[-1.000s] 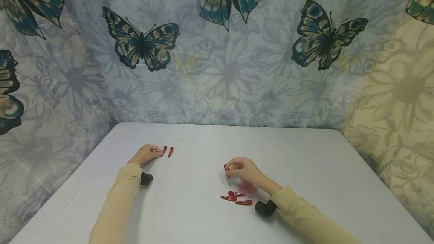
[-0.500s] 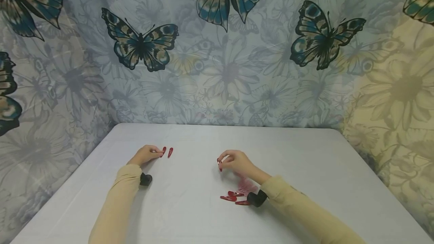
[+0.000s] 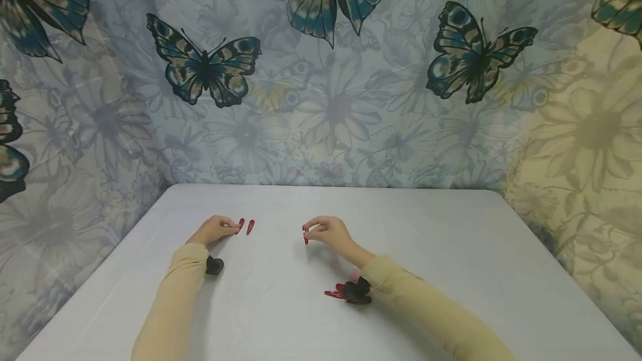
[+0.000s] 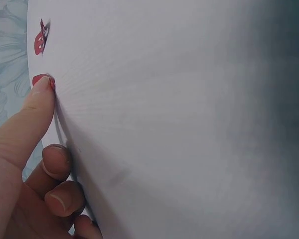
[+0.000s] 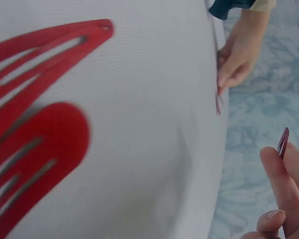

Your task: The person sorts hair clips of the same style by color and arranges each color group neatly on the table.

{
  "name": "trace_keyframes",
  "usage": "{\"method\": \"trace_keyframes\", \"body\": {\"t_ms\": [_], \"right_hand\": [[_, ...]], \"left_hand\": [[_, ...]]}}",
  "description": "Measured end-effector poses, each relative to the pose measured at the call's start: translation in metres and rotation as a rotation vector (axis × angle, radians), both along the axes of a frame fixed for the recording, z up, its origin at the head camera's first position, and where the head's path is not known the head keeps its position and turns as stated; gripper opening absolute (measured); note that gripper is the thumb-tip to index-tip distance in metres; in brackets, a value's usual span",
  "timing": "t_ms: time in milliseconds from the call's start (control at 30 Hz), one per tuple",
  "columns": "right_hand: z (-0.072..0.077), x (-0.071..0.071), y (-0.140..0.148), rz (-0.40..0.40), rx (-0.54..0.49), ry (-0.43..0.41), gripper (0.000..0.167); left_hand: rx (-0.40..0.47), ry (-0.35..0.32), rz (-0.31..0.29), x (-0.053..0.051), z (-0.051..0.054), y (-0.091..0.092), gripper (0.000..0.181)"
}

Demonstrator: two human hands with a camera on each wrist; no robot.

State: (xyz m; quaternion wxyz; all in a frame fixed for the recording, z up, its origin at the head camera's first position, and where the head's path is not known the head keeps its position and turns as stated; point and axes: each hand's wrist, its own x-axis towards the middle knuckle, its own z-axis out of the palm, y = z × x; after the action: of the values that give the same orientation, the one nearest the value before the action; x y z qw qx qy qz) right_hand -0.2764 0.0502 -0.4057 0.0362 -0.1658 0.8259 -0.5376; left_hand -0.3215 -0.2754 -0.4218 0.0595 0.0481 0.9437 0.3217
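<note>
Right hand (image 3: 328, 234): thumb and fingertip clamped on a hair clip (image 5: 283, 143), held above the table (image 3: 426, 249); a fingertip pinch probably suits so thin a body. Left hand (image 3: 213, 229): thumb and finger closed on a second clip (image 3: 241, 222) on the table, apparently steadying it, just beside a third clip (image 3: 250, 227). Loose clips (image 5: 32, 154) nearer the person: red, slotted, one showing a rounded end, another a narrow tip.
</note>
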Motion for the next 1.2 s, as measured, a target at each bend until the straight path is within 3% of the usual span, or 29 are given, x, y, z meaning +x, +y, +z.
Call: {"method": "trace_keyframes", "body": {"t_ms": [300, 500, 733, 900, 1200], "right_hand": [[-0.002, -0.011, -0.030, -0.053, -0.015, 0.033, 0.017], [-0.005, -0.018, -0.047, -0.071, -0.031, 0.045, 0.016], [-0.009, -0.027, -0.066, -0.069, -0.032, 0.067, 0.016], [-0.007, -0.031, -0.079, -0.079, -0.026, 0.101, 0.017], [-0.011, -0.038, -0.097, -0.110, -0.060, 0.083, 0.019]], "left_hand": [[0.020, 0.023, -0.029, 0.005, 0.002, -0.003, 0.022], [-0.003, 0.038, -0.048, 0.003, 0.002, -0.007, 0.022], [0.023, -0.005, -0.010, 0.002, 0.001, -0.002, 0.022], [0.011, 0.008, 0.010, 0.003, 0.002, 0.002, 0.020], [0.011, -0.024, 0.050, 0.003, 0.002, 0.003, 0.020]]}}
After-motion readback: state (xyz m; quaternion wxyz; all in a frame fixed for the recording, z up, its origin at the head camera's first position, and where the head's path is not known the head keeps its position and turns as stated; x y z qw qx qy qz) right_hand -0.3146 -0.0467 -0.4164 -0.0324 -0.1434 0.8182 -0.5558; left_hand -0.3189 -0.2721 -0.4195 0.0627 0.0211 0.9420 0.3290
